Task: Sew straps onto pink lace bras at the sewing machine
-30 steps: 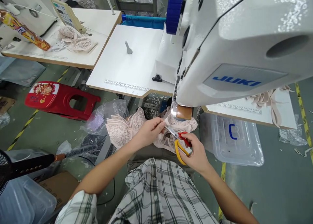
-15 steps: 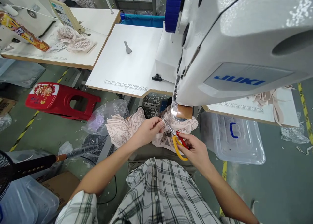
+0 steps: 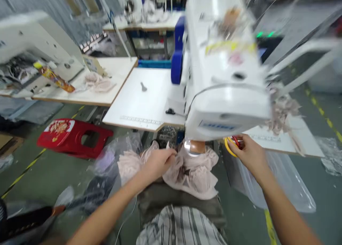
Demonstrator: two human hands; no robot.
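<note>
Pale pink lace bras (image 3: 201, 181) lie in a heap over my lap and under the head of the sewing machine (image 3: 227, 106). My left hand (image 3: 160, 162) is closed in a pinch on the lace fabric, left of the needle area. Off to the right, my right hand (image 3: 248, 150) grips scissors (image 3: 230, 146) by their red and yellow handles, beside the machine head and near the right table edge. The scissor blades are hidden behind the machine. Motion blurs the whole view.
A white worktable (image 3: 141, 102) with a grey tool on it stands ahead left. Beyond it are another sewing table and a snack tube (image 3: 55, 77). A red stool (image 3: 76, 138) lies on the floor at left. At right, a clear plastic box (image 3: 283, 181) sits below the table with fabric strips.
My right hand has carried the scissors away from the lace, up and to the right. My left hand stays at the fabric. The view has tilted up, showing more of the room.
</note>
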